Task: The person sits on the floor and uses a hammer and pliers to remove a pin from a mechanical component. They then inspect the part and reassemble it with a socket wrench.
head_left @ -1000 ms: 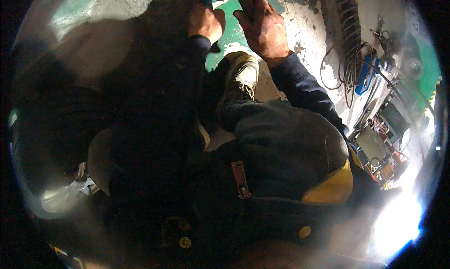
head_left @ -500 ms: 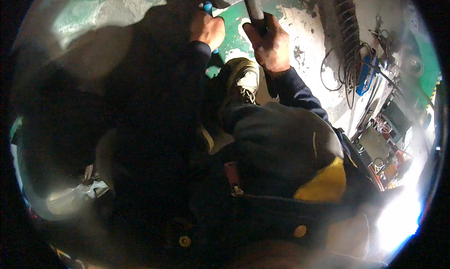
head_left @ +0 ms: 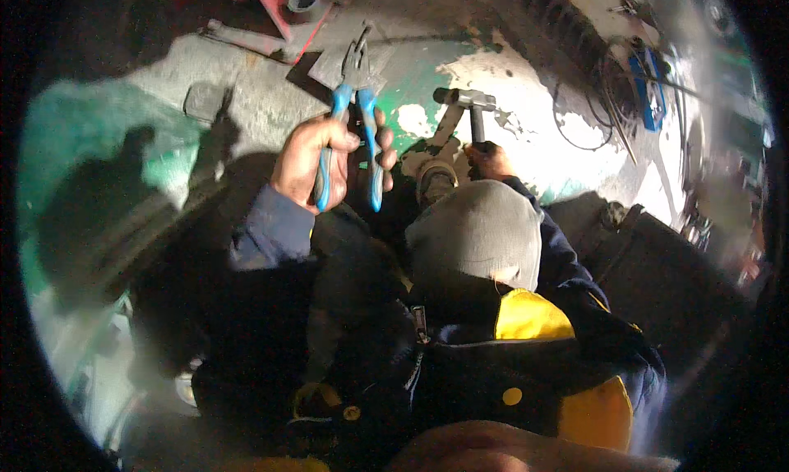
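My left hand (head_left: 302, 161) is wrapped around pliers (head_left: 367, 115) with blue and dark grips. Their metal jaws point away from me, and the two handles stand apart. To the right, beyond my knee, my right hand (head_left: 491, 161) grips the dark handle of a hammer (head_left: 477, 125). The hammer's metal head lies across the far end of the handle, over the worn floor. Part of that hand is hidden behind the knee and sleeve.
My shoe (head_left: 438, 179) stands between the hands on the worn green floor (head_left: 411, 65). A red metal piece (head_left: 271, 2), a round cup-like part (head_left: 302, 0) and a flat metal bar (head_left: 246, 39) lie far left. Far right are a ribbed hose (head_left: 567, 28), looped cable and a blue object (head_left: 648, 90).
My left hand has turned and shifted left, bringing the pliers into full view. The right hand sits lower beside the knee, and the hammer's head now shows. The whole view has shifted.
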A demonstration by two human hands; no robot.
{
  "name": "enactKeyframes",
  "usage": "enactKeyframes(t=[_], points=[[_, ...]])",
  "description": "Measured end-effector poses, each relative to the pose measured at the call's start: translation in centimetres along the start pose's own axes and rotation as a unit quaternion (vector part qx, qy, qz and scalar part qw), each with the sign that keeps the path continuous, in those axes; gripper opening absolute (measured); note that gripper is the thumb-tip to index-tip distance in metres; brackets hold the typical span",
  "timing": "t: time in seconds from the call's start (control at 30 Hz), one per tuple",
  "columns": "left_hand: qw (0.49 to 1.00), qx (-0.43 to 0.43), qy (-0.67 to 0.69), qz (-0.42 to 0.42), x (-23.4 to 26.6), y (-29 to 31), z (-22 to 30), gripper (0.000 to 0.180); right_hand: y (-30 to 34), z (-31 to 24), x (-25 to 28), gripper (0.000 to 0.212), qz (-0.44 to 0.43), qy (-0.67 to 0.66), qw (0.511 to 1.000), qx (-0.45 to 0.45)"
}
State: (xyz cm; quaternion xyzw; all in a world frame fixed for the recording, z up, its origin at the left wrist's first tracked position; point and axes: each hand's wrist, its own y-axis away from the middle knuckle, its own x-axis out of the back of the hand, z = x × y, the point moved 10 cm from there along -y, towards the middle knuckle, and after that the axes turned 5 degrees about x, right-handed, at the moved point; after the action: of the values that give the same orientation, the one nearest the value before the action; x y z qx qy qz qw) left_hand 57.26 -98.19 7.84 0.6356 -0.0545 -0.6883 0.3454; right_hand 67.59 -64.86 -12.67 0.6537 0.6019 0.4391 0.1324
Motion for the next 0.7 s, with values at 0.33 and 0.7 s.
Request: enactKeyframes(t=[0.33,0.7], points=[[0.976,0.068,0.075,-0.191,-13.4,2.9,-2.5,0.053,12.5,-33.1,10.0,0.036,-0.020,0.078,0.888,0.453],[0.957,0.077,0.075,-0.270,-20.3,7.7,-5.5,0.060,22.4,-38.5,5.2,0.037,-0.117,-0.256,0.894,0.349]])
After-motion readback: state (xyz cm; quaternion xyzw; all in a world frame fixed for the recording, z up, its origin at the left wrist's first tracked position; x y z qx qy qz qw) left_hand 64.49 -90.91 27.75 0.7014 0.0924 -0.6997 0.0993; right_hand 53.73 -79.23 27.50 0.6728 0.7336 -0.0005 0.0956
